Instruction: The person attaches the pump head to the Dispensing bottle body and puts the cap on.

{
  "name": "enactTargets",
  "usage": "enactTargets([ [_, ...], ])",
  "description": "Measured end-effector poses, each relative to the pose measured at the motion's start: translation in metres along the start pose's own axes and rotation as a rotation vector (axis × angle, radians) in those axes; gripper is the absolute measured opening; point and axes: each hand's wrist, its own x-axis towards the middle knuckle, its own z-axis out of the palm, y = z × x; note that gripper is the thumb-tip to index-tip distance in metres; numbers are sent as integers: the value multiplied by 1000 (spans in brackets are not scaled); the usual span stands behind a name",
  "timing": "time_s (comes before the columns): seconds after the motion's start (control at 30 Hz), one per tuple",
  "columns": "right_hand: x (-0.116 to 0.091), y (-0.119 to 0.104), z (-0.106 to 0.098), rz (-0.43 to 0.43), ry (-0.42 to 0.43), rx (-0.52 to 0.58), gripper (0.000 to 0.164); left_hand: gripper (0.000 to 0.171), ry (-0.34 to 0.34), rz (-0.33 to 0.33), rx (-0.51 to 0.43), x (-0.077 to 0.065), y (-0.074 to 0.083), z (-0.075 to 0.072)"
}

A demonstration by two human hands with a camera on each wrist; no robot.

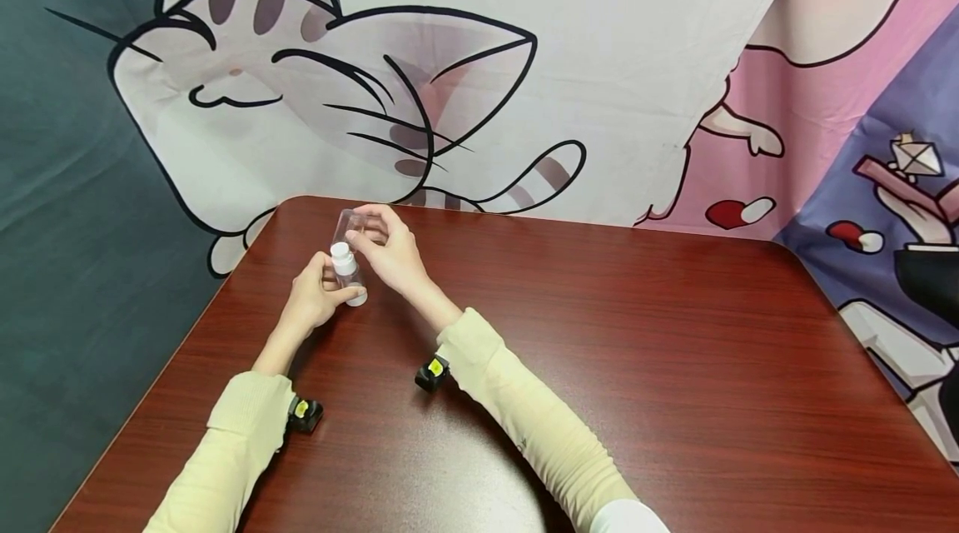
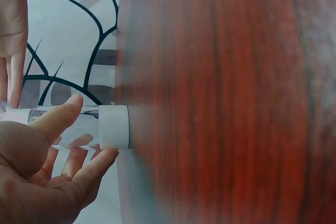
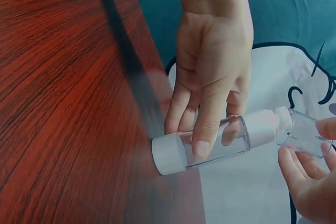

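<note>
A small clear bottle [image 3: 226, 139] with a white base and a white pump top [image 1: 342, 255] stands near the table's far left corner, slightly tilted in the head view. My left hand [image 1: 313, 293] grips its clear body, thumb on one side and fingers on the other. In my right hand [image 1: 391, 252] is a clear cap [image 1: 349, 225], pinched between thumb and fingers just above the pump. In the right wrist view the cap's open end [image 3: 287, 136] lies right at the pump's tip; whether they touch I cannot tell.
The brown wooden table [image 1: 599, 350] spreads out to the right and toward me. Behind its far edge hangs a cloth [image 1: 614, 58] printed with cartoon figures. A small black camera [image 1: 303, 415] sits at my left wrist, another black camera [image 1: 431, 373] at my right.
</note>
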Motion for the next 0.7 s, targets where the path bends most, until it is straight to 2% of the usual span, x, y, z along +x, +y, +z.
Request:
enactTargets([
  [0.47,-2,-2,3,-36,-85,-27,30,41,-22,-7,-17,0,1,-1],
  [0.7,-3,1,0,-80,-141,-84,29,41,-27,1,-13,-1,2,-2],
])
